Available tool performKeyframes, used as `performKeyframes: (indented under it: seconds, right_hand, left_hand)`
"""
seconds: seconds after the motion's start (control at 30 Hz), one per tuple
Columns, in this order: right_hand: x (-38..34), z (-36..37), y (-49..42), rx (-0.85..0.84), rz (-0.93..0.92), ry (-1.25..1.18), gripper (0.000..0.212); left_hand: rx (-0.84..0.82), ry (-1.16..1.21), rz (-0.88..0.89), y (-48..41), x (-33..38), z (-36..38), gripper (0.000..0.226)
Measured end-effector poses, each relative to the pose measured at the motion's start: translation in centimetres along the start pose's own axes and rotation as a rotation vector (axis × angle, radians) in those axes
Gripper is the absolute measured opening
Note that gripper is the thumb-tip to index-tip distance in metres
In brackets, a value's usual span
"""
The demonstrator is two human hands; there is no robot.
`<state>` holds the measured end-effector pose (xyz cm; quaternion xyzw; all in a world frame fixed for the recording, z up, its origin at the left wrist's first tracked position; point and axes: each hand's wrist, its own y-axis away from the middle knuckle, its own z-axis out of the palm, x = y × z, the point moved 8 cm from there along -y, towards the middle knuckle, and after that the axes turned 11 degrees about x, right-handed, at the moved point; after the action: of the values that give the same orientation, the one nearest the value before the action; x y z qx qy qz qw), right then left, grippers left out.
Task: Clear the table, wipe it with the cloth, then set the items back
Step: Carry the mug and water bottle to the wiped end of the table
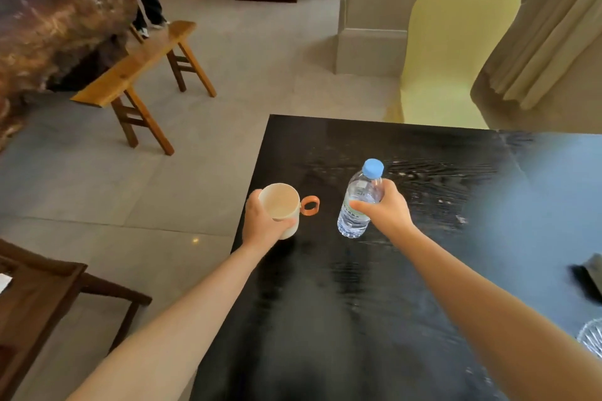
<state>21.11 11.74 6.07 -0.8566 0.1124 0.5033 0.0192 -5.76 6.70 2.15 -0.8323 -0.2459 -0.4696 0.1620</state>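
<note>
I see the left hand with fingers wrapped round a cream ceramic mug with an orange ring handle at the black wooden table edge; the right hand clasps a clear blue-capped plastic water bottle, tilted, mid-table.

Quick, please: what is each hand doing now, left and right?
Left hand: closed around the cream mug.
Right hand: closed around the water bottle.

Dining hall: cloth-covered banquet chair, wooden bench, tiled floor.
</note>
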Motion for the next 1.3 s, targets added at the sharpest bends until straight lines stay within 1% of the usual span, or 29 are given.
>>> performKeyframes:
  seconds: [0.13, 0.27, 0.5, 0.57, 0.67, 0.73, 0.87, 1.17, 1.3]
  right_hand:
    - [0.0, 4.0, -0.9, -0.014, 0.021, 0.0, 0.063]
    - [0.7, 7.1, -1.2, -0.03, 0.035, 0.01, 0.063]
    - [0.2, 11.9, -1.3, -0.08, 0.054, 0.0, 0.055]
    - [0.1, 12.5, -1.7, -0.074, 0.057, -0.001, 0.056]
    - [-0.2, 13.1, -2.4, -0.068, 0.05, 0.011, 0.057]
    - [-0.6, 13.4, -2.8, -0.069, 0.038, 0.014, 0.058]
    - [-1.3, 14.1, -3.6, -0.068, 0.029, -0.003, 0.06]
    - [-2.7, 16.3, -3.5, -0.14, 0.0, -0.014, 0.063]
    - [-2.6, 17.3, -2.2, -0.178, 0.004, -0.005, 0.062]
  left_hand:
    - [0.034, -0.014, -0.032, -4.5, -2.0, 0.3, 0.088]
    - [0.013, -0.037, -0.056, -7.6, -3.8, 1.9, 0.09]
    - [-0.037, -0.099, 0.011, -11.8, -4.7, 4.4, 0.091]
    - [-0.055, -0.138, 0.027, -12.3, -4.5, 5.2, 0.096]
    - [-0.116, -0.177, 0.001, -12.2, -4.8, 6.3, 0.109]
    - [-0.165, -0.174, -0.001, -12.0, -4.9, 6.6, 0.112]
    - [-0.229, -0.168, 0.035, -11.6, -5.0, 6.4, 0.103]
    - [-0.226, -0.23, 0.068, -13.3, -5.5, 4.6, 0.088]
    - [-0.225, -0.229, 0.069, -13.4, -5.7, 4.4, 0.087]
